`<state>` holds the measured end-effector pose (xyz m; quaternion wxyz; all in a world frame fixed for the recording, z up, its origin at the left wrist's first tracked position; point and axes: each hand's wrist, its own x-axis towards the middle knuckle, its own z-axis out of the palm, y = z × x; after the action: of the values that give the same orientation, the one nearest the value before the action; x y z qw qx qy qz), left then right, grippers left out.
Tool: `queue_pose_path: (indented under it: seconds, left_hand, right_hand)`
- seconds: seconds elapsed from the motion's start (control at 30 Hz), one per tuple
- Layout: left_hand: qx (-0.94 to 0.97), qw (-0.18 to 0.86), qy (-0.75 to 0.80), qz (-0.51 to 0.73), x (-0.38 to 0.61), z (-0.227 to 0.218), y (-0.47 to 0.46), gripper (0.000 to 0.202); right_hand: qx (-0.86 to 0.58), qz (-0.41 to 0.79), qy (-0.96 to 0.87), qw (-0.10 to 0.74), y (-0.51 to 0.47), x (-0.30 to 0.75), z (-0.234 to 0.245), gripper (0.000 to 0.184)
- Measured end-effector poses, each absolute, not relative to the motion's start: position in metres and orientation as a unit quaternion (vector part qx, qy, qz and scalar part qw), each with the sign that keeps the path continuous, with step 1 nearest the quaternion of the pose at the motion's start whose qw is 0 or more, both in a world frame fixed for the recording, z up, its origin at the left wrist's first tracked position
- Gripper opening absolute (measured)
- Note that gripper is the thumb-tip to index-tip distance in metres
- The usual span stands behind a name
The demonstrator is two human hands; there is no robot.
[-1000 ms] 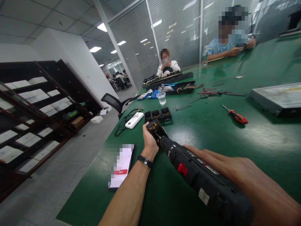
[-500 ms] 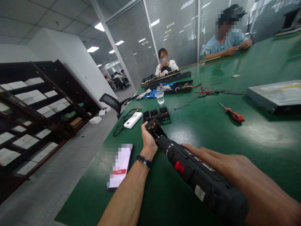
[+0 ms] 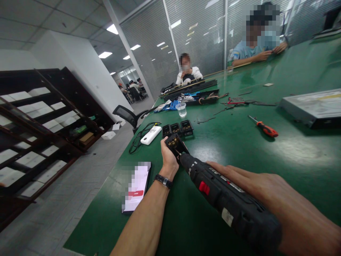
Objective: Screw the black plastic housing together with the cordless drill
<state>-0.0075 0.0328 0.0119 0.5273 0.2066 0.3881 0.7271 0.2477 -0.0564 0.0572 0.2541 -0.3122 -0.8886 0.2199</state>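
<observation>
My left hand (image 3: 167, 160) is closed round a small black socket block (image 3: 173, 143) with brass contacts, holding it tilted just above the green table (image 3: 239, 149). My right hand (image 3: 269, 202) grips a black cordless screwdriver (image 3: 226, 202) with a red switch. Its bit tip touches the block's face. A row of three more black socket blocks (image 3: 177, 129) lies just beyond my left hand.
A phone (image 3: 137, 187) lies left of my forearm, near the table edge. A white power strip (image 3: 151, 135) with a black cable, a plastic cup (image 3: 182, 110), a red-handled screwdriver (image 3: 263, 127) and a flat grey device (image 3: 314, 106) lie farther off. Two people sit at the far end. Dark shelves (image 3: 39, 121) stand on the left.
Almost nothing has moved; both hands keep the tool bit on the block, and the view shifted slightly.
</observation>
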Motion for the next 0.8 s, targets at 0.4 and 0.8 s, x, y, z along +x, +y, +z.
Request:
queue_pose_path:
  seconds: [0.4, 0.8]
  left_hand:
    - [0.216, 0.520, 0.397, 0.725, -0.0068, 0.0130, 0.0330, 0.044]
    - [0.204, 0.517, 0.396, 0.731, -0.0049, 0.0152, 0.0316, 0.041]
  right_hand:
    - [-0.319, 0.232, -0.884, 0.250, -0.0556, 0.2482, 0.0552, 0.085]
    - [-0.321, 0.229, -0.884, 0.251, -0.0567, 0.2497, 0.0573, 0.085]
